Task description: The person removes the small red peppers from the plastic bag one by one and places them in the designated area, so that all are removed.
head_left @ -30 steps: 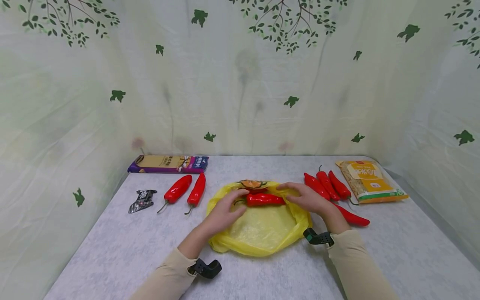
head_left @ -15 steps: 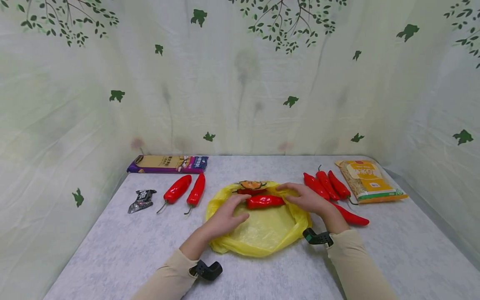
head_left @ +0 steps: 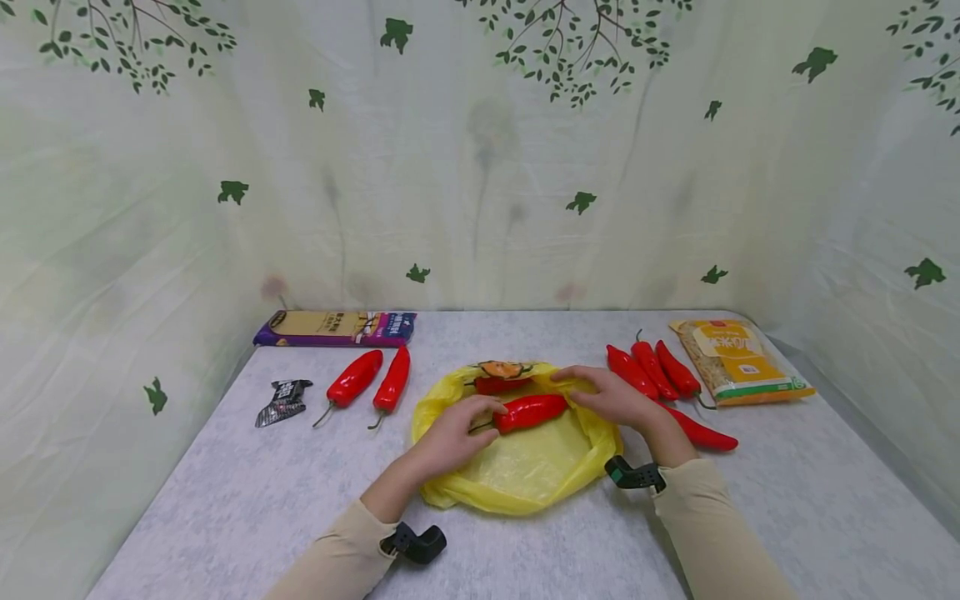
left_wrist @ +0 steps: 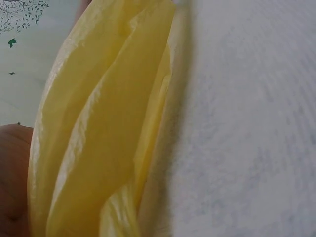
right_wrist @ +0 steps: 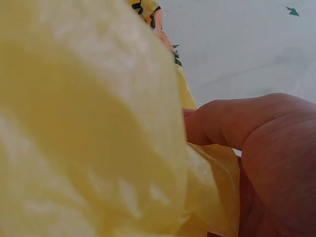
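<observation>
A yellow plastic bag (head_left: 525, 497) lies mouth up on the table, its rim spread round. Inside it, a red chili pepper (head_left: 534, 412) lies crosswise, with a second red pepper (head_left: 501, 386) behind it near the far rim. My left hand (head_left: 453, 433) reaches over the bag's left rim; its thumb and fingertips pinch the stem end of the nearer pepper. At the right rim, my right hand (head_left: 611, 396) holds the bag's edge. The right wrist view shows its thumb (right_wrist: 222, 121) against the yellow film. Yellow folds fill much of the left wrist view, hiding the left fingertips.
Two red peppers (head_left: 355, 379) lie left of the bag, beside a small black-and-silver packet (head_left: 283, 402). A purple-and-tan package (head_left: 335, 328) is at the back left. Several red peppers (head_left: 655, 371) lie to the right, next to an orange food packet (head_left: 738, 362).
The nearer pepper in the bag has shifted toward me and tilted, its stem end now between my left thumb and fingers. The right hand stays at the rim.
</observation>
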### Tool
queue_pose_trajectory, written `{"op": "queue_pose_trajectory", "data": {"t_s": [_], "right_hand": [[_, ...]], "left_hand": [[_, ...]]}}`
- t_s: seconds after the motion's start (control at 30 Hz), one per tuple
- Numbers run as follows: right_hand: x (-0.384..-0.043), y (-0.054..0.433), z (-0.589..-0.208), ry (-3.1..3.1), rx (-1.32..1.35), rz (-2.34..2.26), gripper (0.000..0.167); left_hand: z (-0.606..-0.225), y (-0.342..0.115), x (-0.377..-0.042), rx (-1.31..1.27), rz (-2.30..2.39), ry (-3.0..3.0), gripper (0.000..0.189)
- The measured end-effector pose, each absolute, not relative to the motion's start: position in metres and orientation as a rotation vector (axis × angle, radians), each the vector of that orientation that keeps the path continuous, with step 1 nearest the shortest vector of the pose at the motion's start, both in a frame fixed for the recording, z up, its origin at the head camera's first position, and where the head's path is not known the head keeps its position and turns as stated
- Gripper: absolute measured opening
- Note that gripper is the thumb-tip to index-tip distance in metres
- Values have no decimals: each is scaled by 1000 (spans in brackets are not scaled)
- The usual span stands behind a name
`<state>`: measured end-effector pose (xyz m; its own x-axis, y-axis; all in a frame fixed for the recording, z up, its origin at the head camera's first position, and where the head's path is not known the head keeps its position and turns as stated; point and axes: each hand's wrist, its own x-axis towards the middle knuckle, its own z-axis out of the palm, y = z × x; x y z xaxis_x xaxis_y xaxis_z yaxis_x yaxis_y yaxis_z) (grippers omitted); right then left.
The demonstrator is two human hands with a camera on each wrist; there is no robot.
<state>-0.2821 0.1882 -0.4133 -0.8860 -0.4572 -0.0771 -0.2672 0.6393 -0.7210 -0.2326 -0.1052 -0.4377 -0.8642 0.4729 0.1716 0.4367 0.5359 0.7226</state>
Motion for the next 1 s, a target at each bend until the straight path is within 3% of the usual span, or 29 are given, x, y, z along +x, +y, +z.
{"op": "queue_pose_trajectory", "data": {"t_s": [0.53,0.83,1.0], "right_hand": [[-283,187,-413,2605,-591,-1079,35],[-281,186,-412,2608,-586,-1079,35],[-281,187,-411,2619,-581,-1070,35]], "left_hand": [[-436,-105,-230,810,1244,2692,14],[-434,-106,-229,714,1216,2701,15],[-432,-105,-230,688,1200,2707,27]]}}
